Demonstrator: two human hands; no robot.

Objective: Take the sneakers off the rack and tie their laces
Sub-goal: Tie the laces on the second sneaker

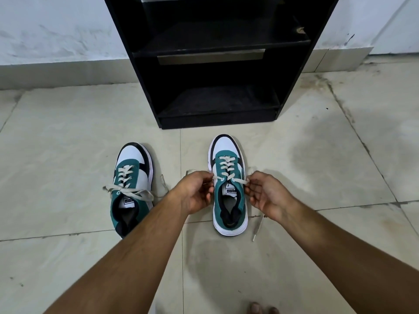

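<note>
Two green, white and black sneakers stand on the tiled floor, toes towards the rack. The left sneaker [132, 177] has its cream laces crossed in a bow over the tongue. The right sneaker [227, 177] sits between my hands. My left hand [196, 192] pinches the left lace end beside the top eyelet. My right hand [265, 196] pinches the right lace end [258, 227], whose loose tail hangs down to the floor under my wrist. Both lace ends are pulled out sideways, untied.
A black shoe rack [217, 60] with bare shelves stands against the white wall, just beyond the sneakers. The floor tiles [68, 132] are pale and stained. Toes of a bare foot [260, 309] show at the bottom edge.
</note>
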